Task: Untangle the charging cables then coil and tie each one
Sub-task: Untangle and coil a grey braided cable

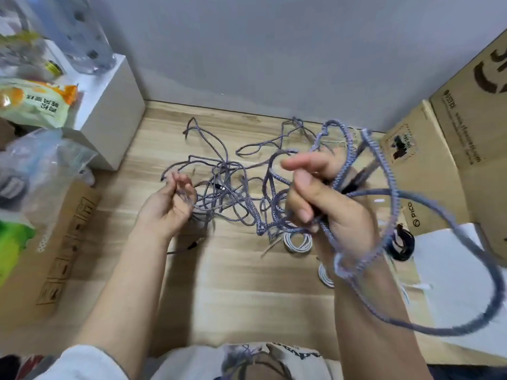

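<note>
Cables: a tangle of grey braided cable (230, 185) lies on the wooden floor (233, 283), between the two hands and partly lifted by them; how many separate cables it holds I cannot tell.
Left side: snack bags (35, 101) on a white box (112, 116), with a cardboard box (63, 242) below.
Left hand: left hand (170, 207) has its fingers loosely curled, pinching a strand at the tangle's left edge.
Right hand: right hand (326, 204) is raised, fingers closed round several strands, with loops draped over the wrist and one wide loop swinging out to the right.
Step in hand: untangling, by my reading. Best to find a free end, keep the strands slack, and feed that end back through each crossing; pulling hard would likely tighten the knots.
Done so far: two white coils (297, 241) lie under the right hand and one black coil (402, 245) sits to its right.
Right side: cardboard boxes (439, 165) stand along the wall.
</note>
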The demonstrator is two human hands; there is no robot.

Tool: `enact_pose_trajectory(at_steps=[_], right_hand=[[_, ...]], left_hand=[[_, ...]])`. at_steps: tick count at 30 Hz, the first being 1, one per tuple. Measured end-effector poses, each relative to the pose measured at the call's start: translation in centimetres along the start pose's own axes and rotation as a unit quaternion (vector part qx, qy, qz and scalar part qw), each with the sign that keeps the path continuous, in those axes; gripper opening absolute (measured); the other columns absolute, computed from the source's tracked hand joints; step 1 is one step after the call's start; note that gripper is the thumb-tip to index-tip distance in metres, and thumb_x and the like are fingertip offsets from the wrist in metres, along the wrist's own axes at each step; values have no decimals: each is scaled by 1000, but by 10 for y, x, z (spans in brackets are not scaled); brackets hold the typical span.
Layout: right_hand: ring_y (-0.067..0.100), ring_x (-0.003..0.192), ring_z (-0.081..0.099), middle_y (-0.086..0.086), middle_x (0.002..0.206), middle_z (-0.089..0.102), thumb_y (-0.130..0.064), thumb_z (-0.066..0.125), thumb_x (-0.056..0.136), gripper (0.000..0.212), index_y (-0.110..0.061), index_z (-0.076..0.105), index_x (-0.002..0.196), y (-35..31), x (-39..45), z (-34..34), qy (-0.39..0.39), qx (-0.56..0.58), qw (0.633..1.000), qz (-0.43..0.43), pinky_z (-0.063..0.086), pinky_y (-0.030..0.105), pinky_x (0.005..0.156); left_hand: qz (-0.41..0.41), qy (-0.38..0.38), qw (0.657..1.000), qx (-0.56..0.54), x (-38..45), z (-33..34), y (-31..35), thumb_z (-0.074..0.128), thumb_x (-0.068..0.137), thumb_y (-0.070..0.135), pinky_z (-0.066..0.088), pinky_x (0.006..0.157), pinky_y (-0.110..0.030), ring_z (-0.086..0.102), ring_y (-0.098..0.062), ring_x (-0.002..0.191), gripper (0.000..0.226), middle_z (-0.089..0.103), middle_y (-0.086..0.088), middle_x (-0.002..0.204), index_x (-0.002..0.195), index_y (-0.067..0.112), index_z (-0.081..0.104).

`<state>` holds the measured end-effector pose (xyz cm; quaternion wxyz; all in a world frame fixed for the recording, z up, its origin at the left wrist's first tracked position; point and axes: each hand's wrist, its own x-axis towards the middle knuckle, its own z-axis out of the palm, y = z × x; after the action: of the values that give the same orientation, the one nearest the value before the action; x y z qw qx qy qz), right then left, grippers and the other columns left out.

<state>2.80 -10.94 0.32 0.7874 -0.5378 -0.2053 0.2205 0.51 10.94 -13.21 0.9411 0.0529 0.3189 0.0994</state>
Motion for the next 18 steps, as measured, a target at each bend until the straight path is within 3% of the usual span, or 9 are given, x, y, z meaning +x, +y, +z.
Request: enact_pose_trajectory(at_steps=[1, 2, 4, 7, 9, 10, 12, 15, 18], right_hand=[[-1, 44, 43, -13, 49, 49, -9, 59, 84, 14, -18, 70, 84, 10, 3, -1, 28, -51, 998, 28, 30, 13, 42], [-2, 47, 46, -13, 50, 52, -7, 60, 86, 13, -17, 69, 86, 23, 6, 0, 47, -96, 993, 57, 35, 11, 44], [-5, 57, 56, -15, 62, 62, -4, 66, 83, 16, -15, 67, 94, 48, 11, 2, 68, -158, 979, 109, 47, 14, 55], [8, 86, 67, -7, 89, 73, -35, 71, 61, 42, -20, 69, 101, 79, 12, 5, 59, -289, 945, 143, 54, 32, 83], [23, 84, 66, -1, 85, 72, -50, 64, 55, 48, -20, 68, 93, 88, 11, 10, 51, -345, 923, 164, 53, 44, 79], [26, 81, 65, 1, 81, 71, -51, 64, 56, 45, -19, 67, 88, 91, 10, 9, 59, -357, 917, 169, 52, 45, 76], [25, 74, 62, -2, 73, 68, -50, 63, 59, 30, -25, 66, 74, 91, 10, 7, 73, -362, 915, 162, 52, 44, 73], [15, 64, 53, -11, 59, 58, -52, 63, 66, 16, -37, 58, 60, 81, 8, 7, 50, -370, 914, 157, 48, 39, 68], [10, 59, 39, -13, 51, 45, -24, 71, 79, 30, -21, 52, 55, 69, 4, 4, 71, -322, 934, 139, 37, 30, 61]], left_hand=[[2, -37, 999, 11, -9, 8, -6, 80, 43, -3, 53, 46, -22, 66, -12, 52, 23, 65, -2, 58, 60, 5, 66], [-2, -61, 998, 35, -16, 15, -11, 81, 38, 1, 55, 48, -24, 68, -14, 56, 25, 67, -3, 61, 59, 5, 68], [6, -83, 993, 89, -30, 29, -29, 69, 60, 10, 58, 57, -27, 71, -17, 69, 4, 72, -5, 73, 62, 8, 71], [28, -127, 976, 174, -48, 43, -55, 47, 78, 20, 56, 82, -28, 65, -19, 101, 24, 71, -7, 98, 88, 10, 67], [37, -131, 966, 219, -55, 44, -65, 49, 73, 18, 51, 90, -25, 55, -20, 117, 31, 68, -7, 105, 99, 8, 62], [30, -132, 964, 227, -58, 45, -68, 51, 71, 15, 51, 87, -23, 54, -21, 117, 32, 68, -6, 104, 98, 7, 65], [4, -144, 962, 230, -62, 46, -68, 50, 71, 12, 52, 70, -19, 60, -18, 95, 27, 69, -5, 98, 84, 10, 74], [-24, -125, 965, 230, -54, 44, -53, 49, 76, 18, 48, 63, -26, 66, -12, 76, 28, 70, 0, 85, 61, 15, 73], [-25, -82, 995, 59, -36, 39, -15, 50, 77, 16, 54, 60, -25, 65, -10, 66, 20, 66, 4, 69, 62, 12, 63]])
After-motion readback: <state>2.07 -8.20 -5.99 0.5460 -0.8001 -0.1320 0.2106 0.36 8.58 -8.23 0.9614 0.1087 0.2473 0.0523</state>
